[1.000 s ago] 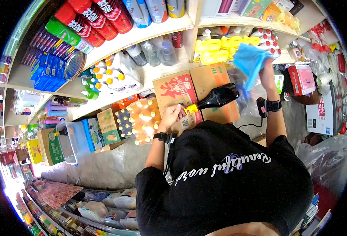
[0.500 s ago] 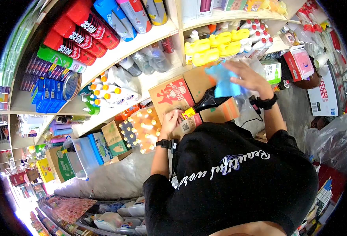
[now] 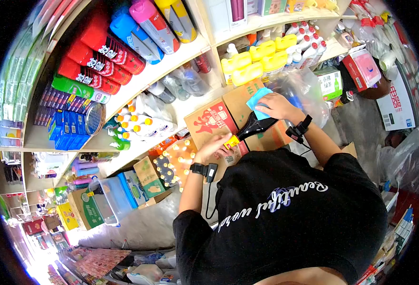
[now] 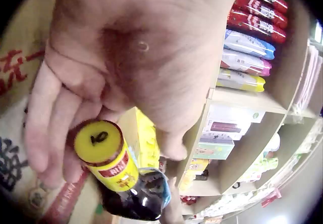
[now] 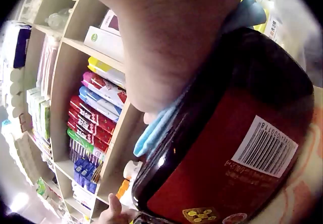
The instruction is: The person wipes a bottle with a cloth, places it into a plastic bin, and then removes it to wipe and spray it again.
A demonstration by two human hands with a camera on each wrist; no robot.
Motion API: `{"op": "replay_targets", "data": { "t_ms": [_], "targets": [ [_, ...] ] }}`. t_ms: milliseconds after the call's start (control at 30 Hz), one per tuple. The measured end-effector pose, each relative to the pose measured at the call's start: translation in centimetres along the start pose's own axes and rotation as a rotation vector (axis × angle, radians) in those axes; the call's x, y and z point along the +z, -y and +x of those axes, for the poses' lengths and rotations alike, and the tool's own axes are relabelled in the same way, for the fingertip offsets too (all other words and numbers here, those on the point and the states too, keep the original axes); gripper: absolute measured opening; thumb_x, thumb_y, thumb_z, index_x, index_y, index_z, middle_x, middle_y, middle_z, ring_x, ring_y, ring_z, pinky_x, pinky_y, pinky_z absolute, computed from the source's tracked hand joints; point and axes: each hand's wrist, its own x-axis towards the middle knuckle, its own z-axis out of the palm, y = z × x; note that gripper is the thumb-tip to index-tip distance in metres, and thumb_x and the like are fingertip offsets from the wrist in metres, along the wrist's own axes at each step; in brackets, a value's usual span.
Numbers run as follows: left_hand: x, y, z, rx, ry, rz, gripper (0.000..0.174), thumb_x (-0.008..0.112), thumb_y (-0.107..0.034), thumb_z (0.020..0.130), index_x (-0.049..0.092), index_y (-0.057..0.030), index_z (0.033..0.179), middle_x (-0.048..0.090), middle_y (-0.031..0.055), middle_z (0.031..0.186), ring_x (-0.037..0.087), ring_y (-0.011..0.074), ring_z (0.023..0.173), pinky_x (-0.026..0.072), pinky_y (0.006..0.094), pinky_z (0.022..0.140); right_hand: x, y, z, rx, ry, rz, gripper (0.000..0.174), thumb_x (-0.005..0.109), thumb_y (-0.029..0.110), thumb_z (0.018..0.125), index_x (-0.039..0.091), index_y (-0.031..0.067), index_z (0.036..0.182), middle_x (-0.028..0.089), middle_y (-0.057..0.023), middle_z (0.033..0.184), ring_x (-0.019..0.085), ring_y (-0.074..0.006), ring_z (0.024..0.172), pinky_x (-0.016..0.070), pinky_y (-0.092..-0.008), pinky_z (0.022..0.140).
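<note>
A dark glass bottle [image 3: 253,127] with a yellow cap and neck label lies slanted over the cardboard boxes. At its neck end, my left hand [image 3: 212,148] holds it; the left wrist view shows the yellow cap [image 4: 98,140] beside the fingers. My right hand [image 3: 277,105] grips a light blue cloth [image 3: 257,99] against the bottle's wide end. From the right wrist, the cloth [image 5: 155,132] lies between that hand and the bottle's side, and a red label with a white barcode [image 5: 266,145] faces the camera.
Cardboard boxes [image 3: 209,116] sit under the bottle. Yellow jugs [image 3: 247,73] and red spray cans [image 3: 107,50] stand on the shelves ahead. To the left are packed orange drink bottles [image 3: 183,154] and a clear plastic bin [image 3: 112,199]. A clear plastic bag [image 3: 309,88] is beyond the right hand.
The right hand has come down and left with the blue cloth, from raised beside the bottle to against its wide end. The left hand stays at the neck. The head view has shifted slightly.
</note>
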Motion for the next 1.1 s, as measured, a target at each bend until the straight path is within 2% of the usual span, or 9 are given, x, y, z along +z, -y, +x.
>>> {"op": "replay_targets", "data": {
  "t_ms": [100, 133, 233, 267, 400, 600, 800, 1000, 1100],
  "targets": [
    [0.9, -0.7, 0.8, -0.149, 0.023, 0.105, 0.058, 0.06, -0.06, 0.094, 0.067, -0.0048, 0.113, 0.072, 0.0081, 0.089, 0.066, 0.013, 0.064, 0.0514, 0.0232, 0.054, -0.2, 0.6, -0.1, 0.033, -0.003, 0.003, 0.043, 0.053, 0.045, 0.098, 0.07, 0.0051, 0.098, 0.069, -0.0194, 0.098, 0.065, -0.0381, 0.096, 0.0495, -0.048, 0.087],
    [0.8, -0.7, 1.8, -0.207, 0.108, 0.044, 0.048, 0.073, -0.051, 0.088, 0.07, -0.0048, 0.1, 0.067, 0.002, 0.077, 0.062, 0.0093, 0.06, 0.0485, 0.0215, 0.052, -0.4, 0.9, -0.2, 0.032, -0.013, 0.007, 0.043, 0.053, 0.045, 0.098, 0.07, 0.0054, 0.098, 0.069, -0.0194, 0.097, 0.065, -0.038, 0.096, 0.0498, -0.0479, 0.086],
    [1.0, -0.3, 3.4, -0.18, -0.019, 0.212, 0.042, 0.081, -0.045, 0.082, 0.07, -0.0053, 0.092, 0.068, 0.0011, 0.077, 0.061, 0.0098, 0.059, 0.0446, 0.0233, 0.05, -0.6, 0.9, -0.3, 0.043, -0.029, 0.026, 0.042, 0.052, 0.043, 0.099, 0.069, 0.0056, 0.102, 0.069, -0.0191, 0.1, 0.065, -0.0377, 0.098, 0.0496, -0.0475, 0.088],
    [1.2, -0.1, 3.2, -0.042, -0.149, 0.22, 0.038, 0.085, -0.04, 0.077, 0.07, -0.0051, 0.081, 0.063, -0.0007, 0.069, 0.054, 0.0085, 0.054, 0.0389, 0.0266, 0.047, -0.5, 0.8, -0.4, 0.053, -0.045, 0.041, 0.042, 0.052, 0.043, 0.1, 0.069, 0.0053, 0.104, 0.069, -0.0189, 0.102, 0.064, -0.0376, 0.099, 0.0494, -0.0472, 0.089],
    [2.1, 0.5, 3.1, 0.071, -0.346, 0.397, 0.04, 0.083, -0.037, 0.077, 0.067, -0.0005, 0.074, 0.059, 0.0035, 0.058, 0.054, 0.011, 0.051, 0.0425, 0.031, 0.05, -0.3, 0.5, -1.2, 0.05, -0.111, 0.087, 0.042, 0.05, 0.04, 0.101, 0.067, 0.0037, 0.114, 0.067, -0.0192, 0.112, 0.062, -0.0375, 0.108, 0.0477, -0.0452, 0.095],
    [3.9, -0.9, 1.7, 0.286, -0.529, 0.66, 0.038, 0.08, -0.034, 0.074, 0.069, 0.0019, 0.08, 0.065, 0.0195, 0.067, 0.065, 0.0279, 0.058, 0.0521, 0.0403, 0.059, -0.5, 1.0, -2.7, 0.145, -0.206, 0.079, 0.043, 0.049, 0.036, 0.101, 0.064, 0.0018, 0.123, 0.064, -0.0207, 0.124, 0.059, -0.0373, 0.118, 0.0447, -0.0442, 0.103],
    [3.4, -1.1, 2.1, 0.476, -0.788, 0.956, 0.032, 0.08, -0.032, 0.072, 0.072, -0.0049, 0.089, 0.07, 0.0205, 0.08, 0.07, 0.0381, 0.073, 0.0567, 0.0458, 0.067, -0.2, 2.1, -3.6, 0.087, -0.333, 0.012, 0.044, 0.049, 0.033, 0.101, 0.06, -0.0006, 0.128, 0.062, -0.0201, 0.129, 0.056, -0.0376, 0.123, 0.0416, -0.0452, 0.107],
    [2.1, 1.3, 2.2, 0.493, -0.732, 0.876, 0.04, 0.084, -0.027, 0.076, 0.068, -0.0041, 0.105, 0.072, 0.0177, 0.096, 0.072, 0.0308, 0.086, 0.0576, 0.0394, 0.077, -0.1, 2.4, -3.7, 0.062, -0.178, 0.01, 0.042, 0.049, 0.032, 0.101, 0.06, 0.0002, 0.126, 0.062, -0.0207, 0.126, 0.056, -0.0375, 0.119, 0.0423, -0.0455, 0.105],
    [0.4, 4.0, 3.0, 0.731, -0.602, 0.365, 0.05, 0.088, -0.019, 0.076, 0.062, -0.0027, 0.116, 0.071, 0.0138, 0.11, 0.071, 0.0236, 0.096, 0.0559, 0.0367, 0.086, -1.4, 2.6, -3.5, 0.102, -0.129, 0.009, 0.04, 0.049, 0.033, 0.101, 0.061, 0.0011, 0.121, 0.063, -0.0203, 0.12, 0.058, -0.0376, 0.114, 0.0438, -0.0456, 0.101]
  ]
}}
